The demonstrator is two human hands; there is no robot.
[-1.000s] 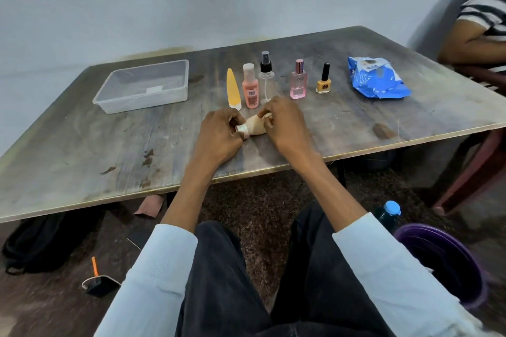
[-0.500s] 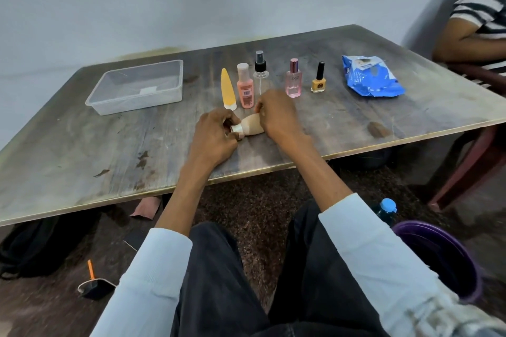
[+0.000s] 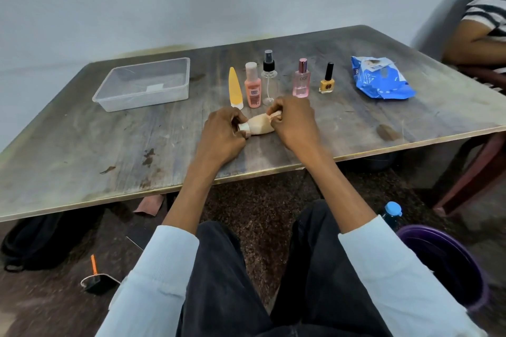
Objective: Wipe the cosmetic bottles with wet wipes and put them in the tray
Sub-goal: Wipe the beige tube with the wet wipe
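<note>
A beige tube (image 3: 260,124) lies on its side on the wooden table (image 3: 109,150), held between both hands. My left hand (image 3: 221,133) grips its white cap end. My right hand (image 3: 294,120) pinches its crimped tail. Just behind stand a yellow tube (image 3: 235,87), a peach bottle (image 3: 252,86), a clear spray bottle (image 3: 269,76), a pink perfume bottle (image 3: 301,79) and a yellow nail polish (image 3: 327,79). The blue wet wipes pack (image 3: 380,79) lies to their right. A clear plastic tray (image 3: 145,83) sits at the back left with nothing in it. No wipe is visible in either hand.
Another person in a striped shirt (image 3: 484,22) sits at the table's right end on a dark red chair (image 3: 479,161). On the floor are a purple bucket (image 3: 449,262), a blue-capped bottle (image 3: 391,213) and a black bag (image 3: 41,241).
Both hands keep hold of the beige tube at the same spot; my right fingers have shifted onto its tail end. The view has shifted slightly.
</note>
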